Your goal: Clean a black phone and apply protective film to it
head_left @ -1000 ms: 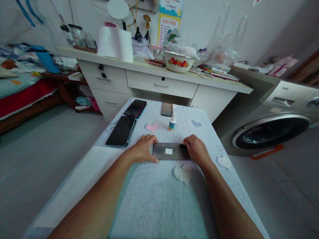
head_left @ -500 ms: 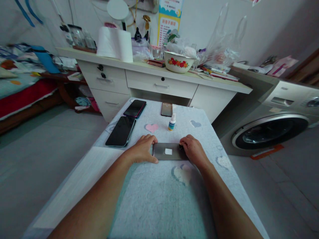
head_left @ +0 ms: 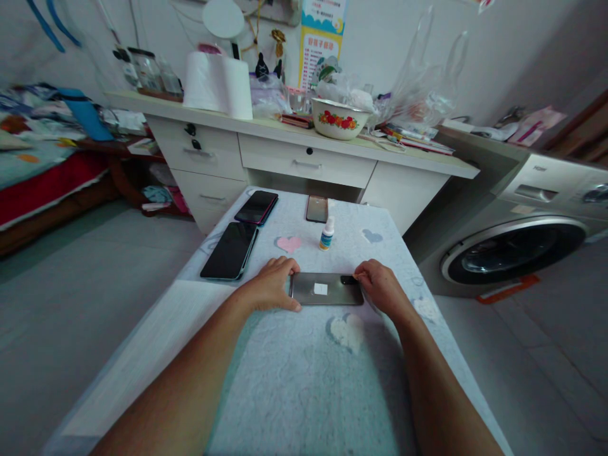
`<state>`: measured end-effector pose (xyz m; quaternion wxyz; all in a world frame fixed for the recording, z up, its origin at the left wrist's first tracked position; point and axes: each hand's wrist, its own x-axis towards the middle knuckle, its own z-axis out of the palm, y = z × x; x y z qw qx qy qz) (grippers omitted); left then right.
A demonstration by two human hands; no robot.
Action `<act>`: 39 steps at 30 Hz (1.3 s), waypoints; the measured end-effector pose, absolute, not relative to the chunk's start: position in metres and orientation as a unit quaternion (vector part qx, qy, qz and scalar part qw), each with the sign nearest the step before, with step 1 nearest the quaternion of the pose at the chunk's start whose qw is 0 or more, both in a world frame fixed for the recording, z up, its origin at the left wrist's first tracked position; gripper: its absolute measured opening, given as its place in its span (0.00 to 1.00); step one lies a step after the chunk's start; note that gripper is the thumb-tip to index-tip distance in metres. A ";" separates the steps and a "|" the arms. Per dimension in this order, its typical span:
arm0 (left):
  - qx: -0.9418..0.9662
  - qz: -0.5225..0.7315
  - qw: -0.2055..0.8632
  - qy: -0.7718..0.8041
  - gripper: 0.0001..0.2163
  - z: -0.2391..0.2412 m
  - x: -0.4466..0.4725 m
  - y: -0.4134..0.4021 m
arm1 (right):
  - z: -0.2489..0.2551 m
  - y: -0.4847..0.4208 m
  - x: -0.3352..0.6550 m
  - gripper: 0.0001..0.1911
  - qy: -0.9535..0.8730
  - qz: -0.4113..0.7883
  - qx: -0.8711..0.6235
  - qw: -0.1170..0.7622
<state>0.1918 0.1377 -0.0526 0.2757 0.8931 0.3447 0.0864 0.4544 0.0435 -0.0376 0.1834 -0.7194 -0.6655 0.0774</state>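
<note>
A grey smartphone [head_left: 336, 291] lies back up on the cloth-covered table, with a white square label [head_left: 320, 289] on it and a dark camera patch at its upper right. Around its left end is my left hand [head_left: 274, 284], thumb at the near edge and fingers at the far one. My right hand [head_left: 380, 286] is at the right end, thumb and fingertips pinched together by the camera patch. Whatever they pinch is too small to tell. Just beyond the smartphone stands a small white bottle [head_left: 326, 234] with a blue and yellow label.
Two dark-screened devices, a nearer one [head_left: 230, 250] and a farther one [head_left: 256, 207], lie at the table's left. A phone case [head_left: 317, 209] is near the far edge. Behind are a white desk [head_left: 308, 158] with a flowered bowl [head_left: 339, 119], and a washing machine [head_left: 517, 247] to the right.
My right hand has slid a little right, off the camera patch, uncovering it and the smartphone's right end. My left hand and the smartphone stay in place.
</note>
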 end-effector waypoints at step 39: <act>0.890 0.084 0.282 0.349 0.26 -0.051 0.192 0.138 | -0.029 0.030 0.448 0.10 -0.691 0.131 -0.690 0.171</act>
